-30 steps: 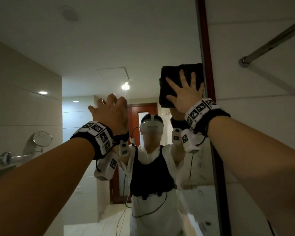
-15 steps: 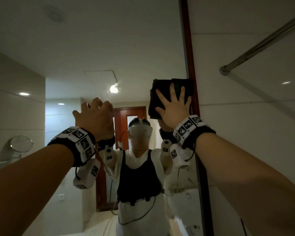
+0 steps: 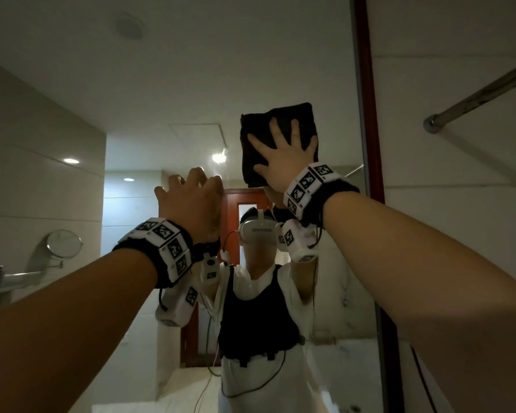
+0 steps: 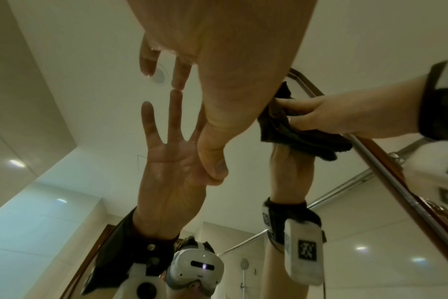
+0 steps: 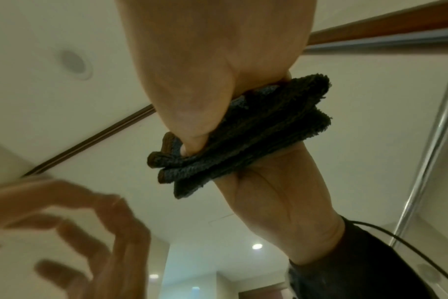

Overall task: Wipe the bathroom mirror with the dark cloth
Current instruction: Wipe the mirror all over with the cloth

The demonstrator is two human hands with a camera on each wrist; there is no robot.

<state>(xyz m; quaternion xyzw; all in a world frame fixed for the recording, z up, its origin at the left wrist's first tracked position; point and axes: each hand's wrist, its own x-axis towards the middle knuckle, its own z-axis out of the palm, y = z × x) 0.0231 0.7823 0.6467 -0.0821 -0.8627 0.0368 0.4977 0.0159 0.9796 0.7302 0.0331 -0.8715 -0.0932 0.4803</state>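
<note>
My right hand (image 3: pixel 283 158) lay flat, fingers spread and straight, pressing the folded dark cloth (image 3: pixel 276 131) against the bathroom mirror (image 3: pixel 173 84) high up, near its right edge and the red-brown frame (image 3: pixel 367 99). From my right wrist the cloth (image 5: pixel 246 129) showed as a thick folded wad squeezed between my palm (image 5: pixel 192 81) and the glass, its own reflection meeting it edge to edge; my thumb tip pushed into the fold at the cloth's lower left corner.

My left hand (image 3: pixel 192 201) was raised beside it, lower and to the left, holding nothing. Its fingers were loosely bent toward the glass. In the left wrist view one fingertip (image 4: pixel 178 85) met its reflection, so it touched the mirror there; whether the others touched I could not tell, since that view caught them only partly. The cloth (image 4: pixel 289 129) and my right hand (image 4: pixel 345 117) appeared at the right of that view, hard by the frame.

Beyond the frame a metal rail (image 3: pixel 483 93) ran along the tiled wall (image 3: pixel 459 234). In the glass a round shaving mirror (image 3: pixel 63 244) showed at the far left.
</note>
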